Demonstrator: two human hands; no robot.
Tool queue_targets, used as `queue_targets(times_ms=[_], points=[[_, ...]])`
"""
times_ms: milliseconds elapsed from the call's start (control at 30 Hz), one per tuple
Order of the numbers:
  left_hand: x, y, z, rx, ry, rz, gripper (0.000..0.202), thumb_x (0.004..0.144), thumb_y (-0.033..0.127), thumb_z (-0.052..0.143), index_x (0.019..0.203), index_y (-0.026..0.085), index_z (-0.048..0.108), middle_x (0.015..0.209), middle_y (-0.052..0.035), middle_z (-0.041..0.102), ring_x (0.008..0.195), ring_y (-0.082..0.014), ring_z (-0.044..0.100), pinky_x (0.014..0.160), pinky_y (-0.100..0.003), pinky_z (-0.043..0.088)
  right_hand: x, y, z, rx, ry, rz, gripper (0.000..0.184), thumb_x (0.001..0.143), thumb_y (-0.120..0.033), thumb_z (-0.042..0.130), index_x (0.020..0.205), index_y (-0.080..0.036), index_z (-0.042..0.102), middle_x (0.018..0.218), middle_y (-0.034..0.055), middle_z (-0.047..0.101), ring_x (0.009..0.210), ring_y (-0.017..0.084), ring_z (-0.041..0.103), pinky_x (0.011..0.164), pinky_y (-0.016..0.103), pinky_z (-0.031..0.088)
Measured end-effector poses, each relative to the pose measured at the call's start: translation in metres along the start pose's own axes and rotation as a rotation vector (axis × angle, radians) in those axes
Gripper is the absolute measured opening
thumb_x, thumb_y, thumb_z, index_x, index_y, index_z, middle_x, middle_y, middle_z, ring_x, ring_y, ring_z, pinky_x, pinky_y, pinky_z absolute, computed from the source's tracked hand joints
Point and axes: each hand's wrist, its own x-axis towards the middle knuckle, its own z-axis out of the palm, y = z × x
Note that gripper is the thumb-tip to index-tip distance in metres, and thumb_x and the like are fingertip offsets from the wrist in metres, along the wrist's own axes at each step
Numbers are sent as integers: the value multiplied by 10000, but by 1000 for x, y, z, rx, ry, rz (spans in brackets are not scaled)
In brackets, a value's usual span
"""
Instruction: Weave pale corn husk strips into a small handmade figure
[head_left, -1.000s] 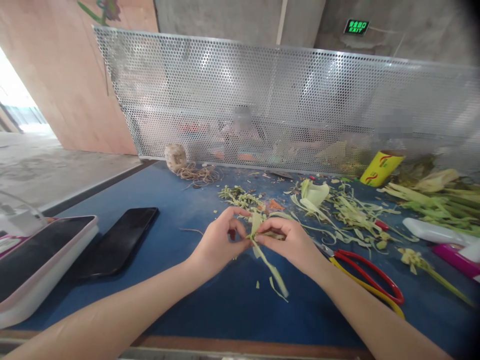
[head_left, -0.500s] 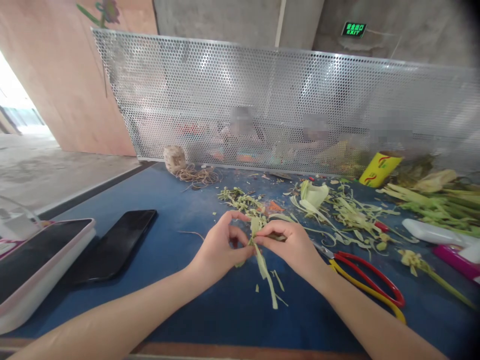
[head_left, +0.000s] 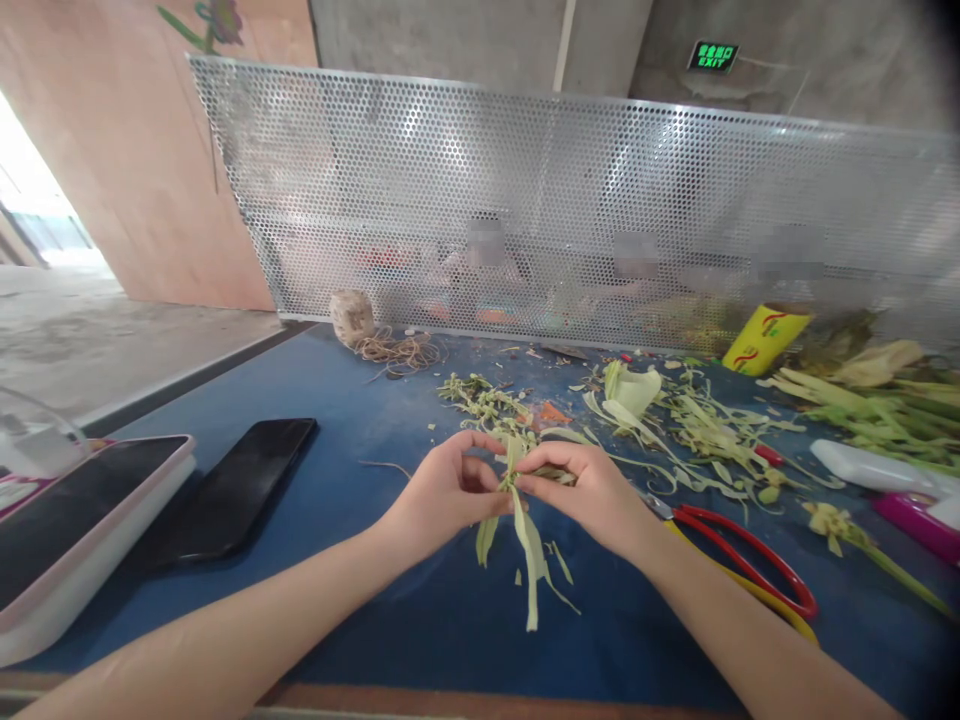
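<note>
Pale green strips, which look like corn husk, are pinched between both hands at the middle of the table. My left hand is closed on them, its thumb and fingertips bent round the left side. My right hand pinches the same spot between thumb and forefinger. Loose strip ends hang toward me below the fingers. Beyond the hands a knotted, plaited-looking husk length lies on the table; whether it joins the held strips is hidden. Shears with red and yellow handles lie beside my right forearm, partly covered.
On the blue table, a black phone and a pale-cased device lie left. A twine roll stands at the back. Husk scraps, a yellow tube and a white-handled object lie right. A perforated metal screen borders the far edge.
The hanging strip has swung left and now points more straight toward me. Another strip end now shows below my left fingers. Both hands keep nearly the same place and pinch.
</note>
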Motion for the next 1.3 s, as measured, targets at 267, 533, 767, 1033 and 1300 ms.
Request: queue_targets(times_ms=[267,533,767,1033,1300], points=[[1,-2,0,-28,-17,-93,397,563,218,728,890,123,522,543,27,617,465,-70,512,497,-192,377,-1,0,-2,-62,-35,28,131,725,-289,560,777,-190,627,774,23,650,687,146,605,617,240,481],[1,4,0,-293,-8,-156,216,667,249,673,791,108,567,634,-45,667,610,-114,622,528,-180,394,-3,6,-3,-462,447,-402,166,716,-226,584,871,-205,527,923,69,571,914,216,529,792,373,408],[1,6,-1,-443,84,-109,209,641,210,697,750,139,533,590,2,646,475,-72,569,480,-177,412,-16,-4,-7,-833,274,-823,240,751,-130,538,963,-243,560,884,39,562,840,182,501,764,360,326],[2,2,1,-466,83,-120,269,606,184,721,787,139,527,651,-37,683,603,-140,648,596,-241,504,-15,1,0,-825,236,-733,120,781,-219,558,851,-300,612,890,-1,578,874,153,473,820,352,272],[1,2,3,-320,114,-27,298,578,200,730,800,130,543,593,-11,667,522,-117,619,577,-238,498,-12,0,5,-495,236,-600,109,787,-215,532,805,-256,631,822,21,590,812,157,534,771,325,385]])
